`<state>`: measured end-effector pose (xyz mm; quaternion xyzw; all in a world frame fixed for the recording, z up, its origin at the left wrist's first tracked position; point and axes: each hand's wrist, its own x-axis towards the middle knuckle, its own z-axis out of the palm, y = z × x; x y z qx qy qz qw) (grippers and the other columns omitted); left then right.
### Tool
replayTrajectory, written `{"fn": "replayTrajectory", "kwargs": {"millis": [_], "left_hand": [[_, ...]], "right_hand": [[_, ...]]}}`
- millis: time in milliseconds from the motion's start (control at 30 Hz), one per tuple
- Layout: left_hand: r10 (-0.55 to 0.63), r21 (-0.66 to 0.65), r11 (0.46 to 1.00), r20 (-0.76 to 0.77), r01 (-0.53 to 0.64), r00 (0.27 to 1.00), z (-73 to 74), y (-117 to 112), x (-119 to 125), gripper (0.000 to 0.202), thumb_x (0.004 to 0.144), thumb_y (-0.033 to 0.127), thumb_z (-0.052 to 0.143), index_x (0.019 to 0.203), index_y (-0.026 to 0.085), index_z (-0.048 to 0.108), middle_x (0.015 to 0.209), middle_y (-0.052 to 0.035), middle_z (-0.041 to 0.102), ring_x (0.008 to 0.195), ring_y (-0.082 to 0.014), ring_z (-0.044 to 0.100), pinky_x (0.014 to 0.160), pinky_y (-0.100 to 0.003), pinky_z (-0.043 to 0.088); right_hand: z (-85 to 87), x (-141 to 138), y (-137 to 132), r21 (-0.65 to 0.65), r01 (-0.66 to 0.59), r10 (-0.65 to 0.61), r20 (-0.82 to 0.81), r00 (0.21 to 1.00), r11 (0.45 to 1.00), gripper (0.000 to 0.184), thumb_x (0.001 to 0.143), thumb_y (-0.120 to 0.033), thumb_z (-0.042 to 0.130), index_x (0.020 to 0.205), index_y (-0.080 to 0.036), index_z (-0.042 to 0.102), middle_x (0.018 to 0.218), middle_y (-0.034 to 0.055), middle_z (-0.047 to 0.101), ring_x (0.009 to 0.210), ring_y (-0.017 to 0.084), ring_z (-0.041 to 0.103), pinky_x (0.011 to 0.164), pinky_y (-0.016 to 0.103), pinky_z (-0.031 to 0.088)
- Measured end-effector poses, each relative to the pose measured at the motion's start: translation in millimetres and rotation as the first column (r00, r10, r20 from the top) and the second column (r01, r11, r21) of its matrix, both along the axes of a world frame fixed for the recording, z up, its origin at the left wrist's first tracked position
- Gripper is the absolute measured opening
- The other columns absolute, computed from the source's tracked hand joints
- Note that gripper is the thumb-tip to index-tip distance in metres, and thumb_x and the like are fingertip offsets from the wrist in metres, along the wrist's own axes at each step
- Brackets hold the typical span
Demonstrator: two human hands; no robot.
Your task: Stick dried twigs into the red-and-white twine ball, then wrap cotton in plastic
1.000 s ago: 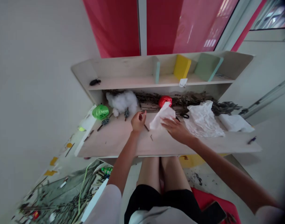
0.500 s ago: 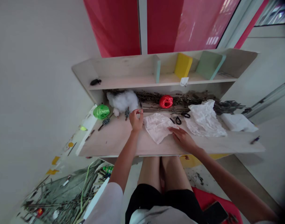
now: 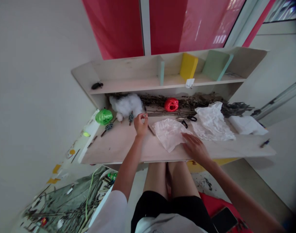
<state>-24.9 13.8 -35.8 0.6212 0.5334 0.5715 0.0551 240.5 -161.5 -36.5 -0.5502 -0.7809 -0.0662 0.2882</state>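
My left hand (image 3: 140,125) is raised over the desk with thumb and fingers pinched together. Something small and pale shows at the fingertips, too small to name. My right hand (image 3: 195,147) lies flat, fingers stretched out, on the right edge of a thin crumpled white sheet (image 3: 169,134). Between the left hand and the sheet is a short brown stick (image 3: 151,130). Just beyond the right hand are black-handled scissors (image 3: 184,124). Left of the left hand stand a dark patterned bundle on a stick (image 3: 131,118) and a small white wrapped ball (image 3: 119,117).
Behind are white stuffing (image 3: 128,105), a red twine roll (image 3: 171,105) and dried stems (image 3: 198,103). A green twine roll (image 3: 103,116) sits at left. Another crumpled white sheet (image 3: 212,124) and a white packet (image 3: 247,125) lie at right. The shelf (image 3: 128,85) overhangs the back.
The white sheet has slid right under my right hand, and the brown stick beside it now shows. My left hand stays pinched in nearly the same place.
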Motion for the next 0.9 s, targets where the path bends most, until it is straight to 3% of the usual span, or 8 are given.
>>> {"fn": "replayTrajectory", "kwargs": {"millis": [233, 433, 567, 667, 767, 900], "left_hand": [[-0.013, -0.039, 0.999, 0.024, 0.014, 1.0, 1.3, -1.1, 0.7, 0.029, 0.086, 0.045, 0.056, 0.096, 0.018, 0.061, 0.079, -0.0049, 0.065, 0.08, -0.0175, 0.06, 0.081, -0.032, 0.045], [-0.021, -0.113, 0.993, 0.01, 0.022, 1.0, 3.5, -3.4, 1.9, 0.028, 0.087, 0.044, 0.054, 0.096, 0.019, 0.061, 0.078, -0.0033, 0.066, 0.081, -0.016, 0.061, 0.082, -0.03, 0.045], [-0.116, -0.174, 0.979, -0.03, 0.11, 0.993, 5.9, -6.4, 3.0, 0.031, 0.088, 0.047, 0.052, 0.098, 0.019, 0.06, 0.087, -0.0048, 0.067, 0.085, -0.0156, 0.063, 0.082, -0.028, 0.047], [-0.21, -0.22, 0.96, -0.165, 0.171, 0.964, 11.2, -11.0, 2.9, 0.032, 0.086, 0.049, 0.054, 0.099, 0.02, 0.06, 0.097, -0.0061, 0.068, 0.094, -0.017, 0.062, 0.086, -0.029, 0.046], [-0.202, -0.288, 0.952, -0.319, 0.109, 0.926, 19.5, -17.1, 1.5, 0.038, 0.081, 0.055, 0.059, 0.096, 0.021, 0.061, 0.09, -0.006, 0.067, 0.092, -0.0195, 0.062, 0.086, -0.031, 0.045], [-0.238, -0.511, 0.86, -0.395, 0.003, 0.888, 29.5, -24.4, -0.8, 0.044, 0.079, 0.058, 0.058, 0.103, 0.021, 0.054, 0.073, -0.002, 0.065, 0.076, -0.0203, 0.063, 0.069, -0.03, 0.044]], "right_hand": [[3.1, -10.3, 14.4, -0.107, -0.121, 0.135, 0.134, 0.982, 0.987, 0.048, 0.093, -0.021, 0.042, 0.14, -0.016, 0.045, 0.148, 0.013, 0.042, 0.137, 0.025, 0.04, 0.114, 0.05, 0.028], [0.1, -18.5, 30.0, -0.251, -0.196, 0.229, 0.11, 0.967, 0.948, 0.048, 0.094, -0.025, 0.04, 0.141, -0.017, 0.045, 0.148, 0.012, 0.043, 0.138, 0.024, 0.039, 0.114, 0.05, 0.026], [-6.0, -28.3, 26.3, -0.268, -0.126, 0.157, 0.096, 0.983, 0.955, 0.05, 0.098, -0.037, 0.033, 0.143, -0.016, 0.043, 0.15, 0.0135, 0.039, 0.141, 0.024, 0.034, 0.115, 0.05, 0.025], [-7.8, -34.6, 19.0, -0.241, -0.064, 0.091, 0.101, 0.991, 0.968, 0.066, 0.093, -0.051, 0.04, 0.149, -0.016, 0.033, 0.154, 0.0154, 0.031, 0.143, 0.027, 0.028, 0.115, 0.05, 0.021], [-7.0, -36.8, 13.3, -0.185, -0.02, 0.039, 0.097, 0.995, 0.982, 0.083, 0.088, -0.059, 0.045, 0.153, -0.016, 0.018, 0.157, 0.0153, 0.021, 0.146, 0.03, 0.016, 0.117, 0.053, 0.013], [-7.5, -35.2, 12.7, -0.135, 0.064, -0.061, 0.027, 0.998, 0.989, 0.075, 0.094, -0.053, 0.036, 0.155, -0.018, 0.008, 0.158, 0.0134, 0.018, 0.147, 0.026, 0.011, 0.117, 0.053, 0.013]]}}
